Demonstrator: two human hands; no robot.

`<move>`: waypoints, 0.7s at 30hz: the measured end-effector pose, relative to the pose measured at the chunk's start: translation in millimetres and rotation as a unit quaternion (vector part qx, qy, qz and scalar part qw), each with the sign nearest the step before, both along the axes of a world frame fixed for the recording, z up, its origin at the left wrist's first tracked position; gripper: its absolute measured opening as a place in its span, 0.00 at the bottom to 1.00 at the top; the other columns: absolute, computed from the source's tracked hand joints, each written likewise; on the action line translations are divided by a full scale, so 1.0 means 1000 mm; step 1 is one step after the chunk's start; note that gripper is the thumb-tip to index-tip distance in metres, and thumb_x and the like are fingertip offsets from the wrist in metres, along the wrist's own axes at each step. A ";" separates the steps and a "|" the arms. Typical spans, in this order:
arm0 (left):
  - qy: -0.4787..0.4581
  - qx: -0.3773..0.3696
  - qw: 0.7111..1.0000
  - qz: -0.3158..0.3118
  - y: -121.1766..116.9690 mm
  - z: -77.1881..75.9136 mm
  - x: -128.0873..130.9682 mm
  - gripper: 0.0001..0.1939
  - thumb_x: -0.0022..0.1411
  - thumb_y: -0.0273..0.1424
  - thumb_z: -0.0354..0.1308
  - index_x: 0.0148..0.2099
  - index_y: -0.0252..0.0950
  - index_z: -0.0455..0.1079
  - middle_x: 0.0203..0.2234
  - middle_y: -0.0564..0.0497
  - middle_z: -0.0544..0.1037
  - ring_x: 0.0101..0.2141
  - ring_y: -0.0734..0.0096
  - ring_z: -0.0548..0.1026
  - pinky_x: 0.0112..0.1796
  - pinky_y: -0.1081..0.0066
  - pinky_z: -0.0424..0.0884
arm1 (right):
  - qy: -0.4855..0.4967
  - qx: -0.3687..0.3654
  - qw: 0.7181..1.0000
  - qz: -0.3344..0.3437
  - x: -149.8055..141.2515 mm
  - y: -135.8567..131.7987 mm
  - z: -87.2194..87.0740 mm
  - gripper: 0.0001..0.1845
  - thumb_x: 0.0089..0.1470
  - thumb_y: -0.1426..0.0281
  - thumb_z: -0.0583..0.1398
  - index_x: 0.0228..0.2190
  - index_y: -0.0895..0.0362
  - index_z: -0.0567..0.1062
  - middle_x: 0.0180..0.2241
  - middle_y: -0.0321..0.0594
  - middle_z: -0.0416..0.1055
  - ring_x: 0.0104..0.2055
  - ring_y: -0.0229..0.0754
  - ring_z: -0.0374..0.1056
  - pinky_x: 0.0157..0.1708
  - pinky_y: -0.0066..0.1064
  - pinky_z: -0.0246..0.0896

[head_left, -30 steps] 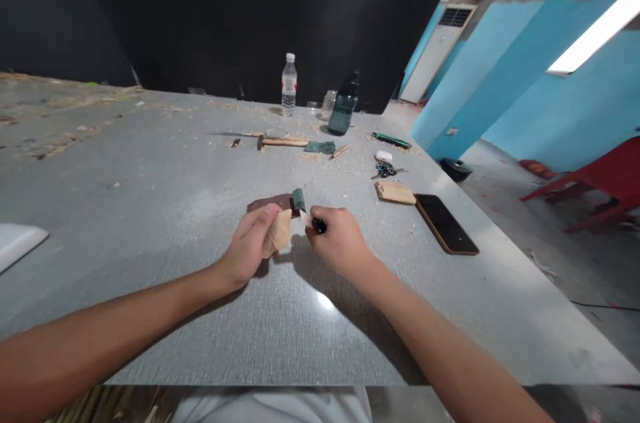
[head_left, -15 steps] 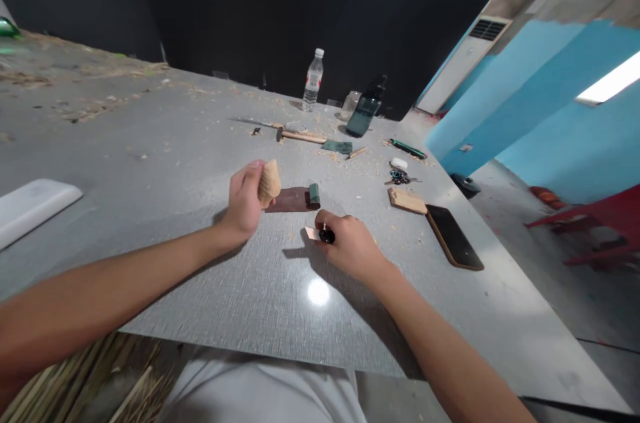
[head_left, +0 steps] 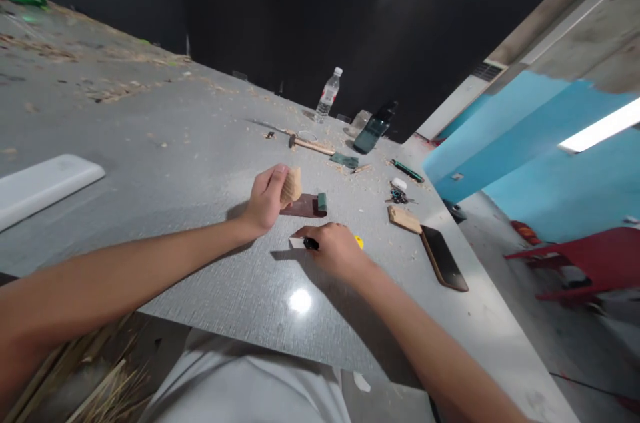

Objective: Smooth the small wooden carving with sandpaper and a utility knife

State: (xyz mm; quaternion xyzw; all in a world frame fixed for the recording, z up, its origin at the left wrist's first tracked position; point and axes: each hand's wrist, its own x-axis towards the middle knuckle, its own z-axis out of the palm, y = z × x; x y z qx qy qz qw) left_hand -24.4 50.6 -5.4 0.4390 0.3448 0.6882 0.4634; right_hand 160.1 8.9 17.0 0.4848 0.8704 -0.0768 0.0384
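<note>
Wood (head_left: 291,187) is gripped in the left hand (head_left: 269,196), raised over the middle of the worktop (head_left: 220,290), by the left end of a brown strip (head_left: 304,206). Whether it touches the strip cannot be told. Faint ridges cross its visible face, so some cutting looks done there. The sides within the grip are hidden, so how much of them is worked cannot be told. Its outline is blunt and uneven, which suggests that shaping is unfinished.

The right hand (head_left: 336,248) is closed around a knife (head_left: 311,244), lower down toward the near edge, with its blade (head_left: 296,243) pointing left. Blade and wood stand apart, so no cut is being made at this moment. A yellow end (head_left: 359,242) shows behind that hand, probably the knife's.

A green roll (head_left: 322,202) sits at the strip's right end. Toward the right edge, a pale block (head_left: 404,219) lies just beside a phone (head_left: 443,256), out of both hands. A hammer (head_left: 315,145) lies toward the far edge, among scattered shavings.
</note>
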 end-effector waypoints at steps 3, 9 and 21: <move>0.003 0.006 1.000 -0.004 0.002 -0.001 0.000 0.31 0.67 0.61 0.59 0.29 0.40 0.62 0.20 0.57 0.63 0.20 0.76 0.65 0.17 0.77 0.64 | -0.029 0.004 1.000 -0.010 -0.003 0.000 0.000 0.23 0.61 0.74 0.63 0.54 0.45 0.84 0.42 0.42 0.86 0.41 0.49 0.81 0.40 0.34 0.63; -0.004 0.024 1.000 -0.004 0.007 -0.002 -0.002 0.31 0.67 0.61 0.59 0.28 0.40 0.62 0.21 0.57 0.62 0.20 0.76 0.64 0.18 0.77 0.66 | -0.062 0.023 0.998 -0.022 -0.013 -0.011 -0.005 0.22 0.59 0.74 0.62 0.54 0.52 0.81 0.42 0.47 0.86 0.41 0.51 0.81 0.40 0.34 0.62; -0.021 0.034 0.999 0.029 0.016 0.001 -0.010 0.32 0.63 0.63 0.62 0.28 0.39 0.62 0.20 0.58 0.62 0.20 0.76 0.64 0.18 0.77 0.66 | -0.074 0.127 0.957 -0.248 0.054 0.079 0.060 0.18 0.71 0.64 0.62 0.58 0.58 0.77 0.54 0.52 0.79 0.53 0.52 0.77 0.52 0.44 0.74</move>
